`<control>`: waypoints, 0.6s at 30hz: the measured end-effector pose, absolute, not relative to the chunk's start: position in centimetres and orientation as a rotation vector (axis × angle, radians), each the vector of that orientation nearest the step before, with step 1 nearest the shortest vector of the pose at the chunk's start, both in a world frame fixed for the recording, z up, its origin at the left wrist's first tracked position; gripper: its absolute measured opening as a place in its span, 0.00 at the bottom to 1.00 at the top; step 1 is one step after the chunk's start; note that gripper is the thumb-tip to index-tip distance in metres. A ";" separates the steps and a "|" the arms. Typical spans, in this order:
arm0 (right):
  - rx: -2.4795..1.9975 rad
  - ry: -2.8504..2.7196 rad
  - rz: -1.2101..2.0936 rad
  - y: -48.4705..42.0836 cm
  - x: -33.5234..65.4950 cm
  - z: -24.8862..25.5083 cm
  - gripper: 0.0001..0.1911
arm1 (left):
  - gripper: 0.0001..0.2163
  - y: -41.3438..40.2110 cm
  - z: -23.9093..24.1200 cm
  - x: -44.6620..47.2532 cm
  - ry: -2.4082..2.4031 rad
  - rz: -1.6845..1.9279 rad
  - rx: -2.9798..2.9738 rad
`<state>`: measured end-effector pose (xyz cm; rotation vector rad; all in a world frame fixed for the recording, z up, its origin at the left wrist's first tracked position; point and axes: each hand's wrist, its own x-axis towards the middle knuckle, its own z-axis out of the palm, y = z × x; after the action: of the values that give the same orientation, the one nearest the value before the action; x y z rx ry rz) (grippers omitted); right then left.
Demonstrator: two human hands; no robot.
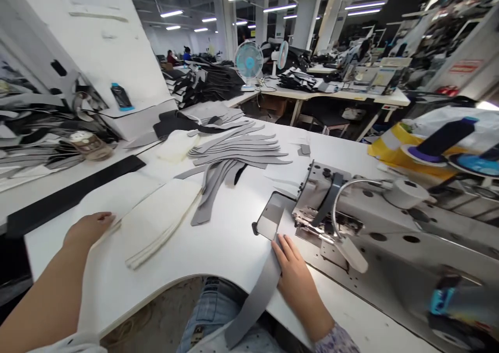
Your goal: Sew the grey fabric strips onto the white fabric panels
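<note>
My left hand [88,229] is at the left of the white table, fingers curled in at the edge of a pale cream sheet [107,199]. Beside it lies a stack of cream padding pieces [156,225]. My right hand [291,267] has its fingers over the upper end of a grey fabric strip [257,285], its thumb out of sight. From there the strip drops over the table edge onto my lap. Just ahead of the right fingertips is the sewing machine [327,207], with another dark grey strip [329,199] lying across its head.
Many grey curved strips [241,147] are fanned out mid-table. A long black strip [74,194] lies along the left edge. Thread cones [444,140] stand at the right, near a yellow and white bag [393,147]. Fans [249,62] and another worktable [335,94] are behind.
</note>
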<state>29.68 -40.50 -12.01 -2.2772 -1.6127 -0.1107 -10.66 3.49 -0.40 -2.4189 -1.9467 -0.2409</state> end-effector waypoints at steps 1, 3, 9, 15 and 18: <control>-2.297 -1.608 -0.131 -40.5 29.7 -12.2 0.40 | 0.36 3.4 -0.4 -11.5 -2.045 -0.173 -2.447; -2.318 -1.616 -0.165 -40.6 29.8 -12.5 0.38 | 0.38 2.9 -0.3 -11.9 -2.076 -0.113 -2.507; -2.183 -1.801 -0.405 -42.4 27.9 -12.6 0.34 | 0.26 1.0 2.0 -10.5 -2.070 0.013 -2.589; -1.791 -2.157 -0.666 -45.1 24.3 -13.3 0.39 | 0.25 -3.5 2.8 -7.5 -1.658 -0.320 -2.485; -1.777 -2.168 -0.689 -45.1 23.9 -13.6 0.33 | 0.26 -6.7 0.4 -5.4 -1.245 -0.137 -2.746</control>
<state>23.92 -45.12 -13.61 -1.7769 -2.1684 -0.6887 -5.44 -6.70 0.39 -2.7457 -1.2452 -0.1375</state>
